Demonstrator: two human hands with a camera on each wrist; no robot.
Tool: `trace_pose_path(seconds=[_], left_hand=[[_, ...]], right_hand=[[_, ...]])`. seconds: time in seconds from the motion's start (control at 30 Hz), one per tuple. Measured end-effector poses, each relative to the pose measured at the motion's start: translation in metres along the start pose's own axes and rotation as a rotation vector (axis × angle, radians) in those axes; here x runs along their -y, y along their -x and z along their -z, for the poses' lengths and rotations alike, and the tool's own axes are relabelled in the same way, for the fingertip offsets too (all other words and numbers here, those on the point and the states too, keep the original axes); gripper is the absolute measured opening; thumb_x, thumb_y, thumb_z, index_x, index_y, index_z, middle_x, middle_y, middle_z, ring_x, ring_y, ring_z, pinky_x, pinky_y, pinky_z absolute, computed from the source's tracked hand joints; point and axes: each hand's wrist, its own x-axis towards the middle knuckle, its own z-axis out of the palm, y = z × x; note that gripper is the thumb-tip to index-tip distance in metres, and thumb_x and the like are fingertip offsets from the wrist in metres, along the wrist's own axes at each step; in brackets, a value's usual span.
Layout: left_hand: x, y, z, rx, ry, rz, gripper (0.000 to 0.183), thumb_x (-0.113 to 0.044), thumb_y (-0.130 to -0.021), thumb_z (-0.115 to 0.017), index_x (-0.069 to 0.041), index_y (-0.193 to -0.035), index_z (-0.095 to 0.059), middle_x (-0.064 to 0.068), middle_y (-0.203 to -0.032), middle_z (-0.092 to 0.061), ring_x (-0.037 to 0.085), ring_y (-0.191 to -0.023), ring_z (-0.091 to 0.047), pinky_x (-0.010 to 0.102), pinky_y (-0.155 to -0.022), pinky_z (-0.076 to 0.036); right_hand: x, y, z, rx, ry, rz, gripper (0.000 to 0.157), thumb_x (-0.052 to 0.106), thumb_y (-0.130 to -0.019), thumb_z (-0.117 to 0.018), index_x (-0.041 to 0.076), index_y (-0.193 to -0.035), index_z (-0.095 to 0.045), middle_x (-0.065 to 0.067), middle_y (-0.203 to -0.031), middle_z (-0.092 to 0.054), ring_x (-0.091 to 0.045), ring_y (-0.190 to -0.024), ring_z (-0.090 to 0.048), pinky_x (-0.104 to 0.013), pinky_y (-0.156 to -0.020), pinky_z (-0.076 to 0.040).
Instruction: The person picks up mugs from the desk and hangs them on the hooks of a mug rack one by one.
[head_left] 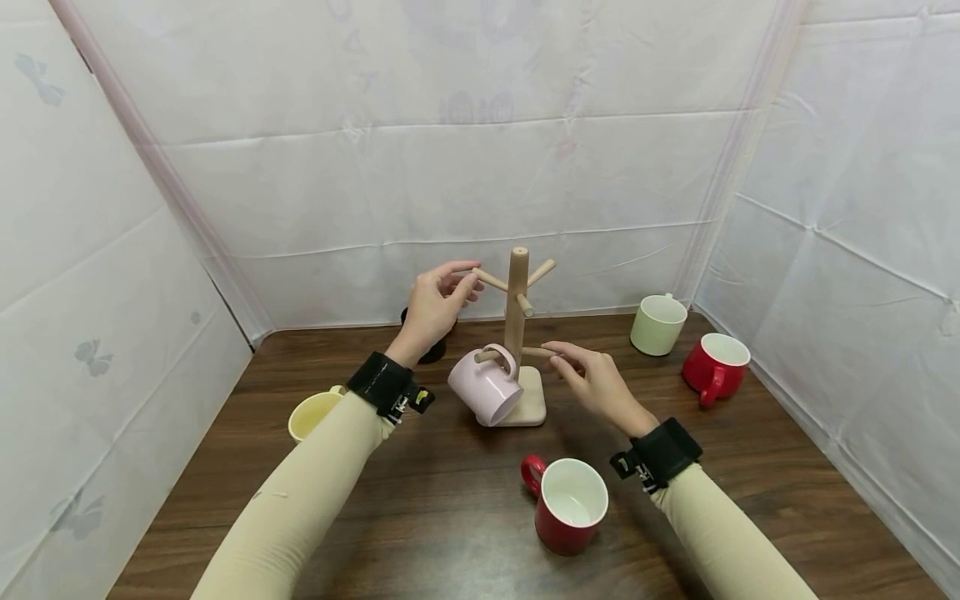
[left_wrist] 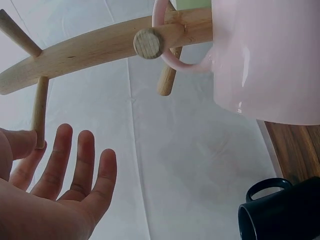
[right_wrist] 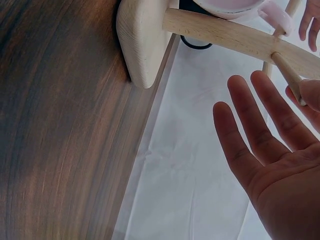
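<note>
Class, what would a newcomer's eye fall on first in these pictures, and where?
Probably the pink mug, hanging by its handle from the lower left peg of the wooden rack. Then, the left hand pinches the upper left peg and the right hand the lower right peg. The front red mug, white inside, stands on the table in front of the wooden rack.

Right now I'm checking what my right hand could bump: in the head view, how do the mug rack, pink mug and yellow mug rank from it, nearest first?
1. Mug rack: in the middle, its lower peg pinched by the right hand.
2. Pink mug: hanging on the rack's left side.
3. Yellow mug: far left, partly behind the left sleeve.
</note>
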Motion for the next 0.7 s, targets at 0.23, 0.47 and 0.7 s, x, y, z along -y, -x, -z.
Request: trace_pose_path(seconds=[0.23,0.47,0.7], left_hand=[[0.001,0.000,0.002,0.036,-0.024,0.048,0.026,-0.012,-0.097,-0.047,-0.004,-0.119,-0.059,0.021,-0.093,-0.065,0.032,-0.079,-0.062,0.038,-0.067,-0.054],[0.036,-0.003,0.009,0.019,-0.038,0.083,0.027,-0.020,-0.098,-0.047,-0.008,-0.119,-0.060,0.016,-0.091,-0.067,0.017,-0.073,-0.063,0.031,-0.062,-0.054],[0.051,-0.005,0.017,-0.009,-0.278,0.097,0.026,-0.024,-0.094,-0.054,-0.016,-0.118,-0.062,0.008,-0.096,-0.068,0.016,-0.080,-0.062,0.036,-0.066,-0.053]], right_hand=[[-0.002,0.000,0.000,0.023,0.000,0.003,0.031,0.019,-0.096,-0.052,0.016,-0.127,-0.056,-0.006,-0.093,-0.067,-0.016,-0.074,-0.063,-0.034,-0.055,-0.050],[-0.002,0.004,-0.001,0.047,-0.007,0.017,0.042,0.017,-0.095,-0.052,0.028,-0.136,-0.045,-0.005,-0.094,-0.066,-0.014,-0.075,-0.062,-0.037,-0.058,-0.051],[-0.006,0.010,0.003,0.024,-0.016,0.019,0.048,0.015,-0.096,-0.051,0.028,-0.140,-0.038,-0.001,-0.094,-0.067,-0.019,-0.073,-0.064,-0.035,-0.059,-0.053]])
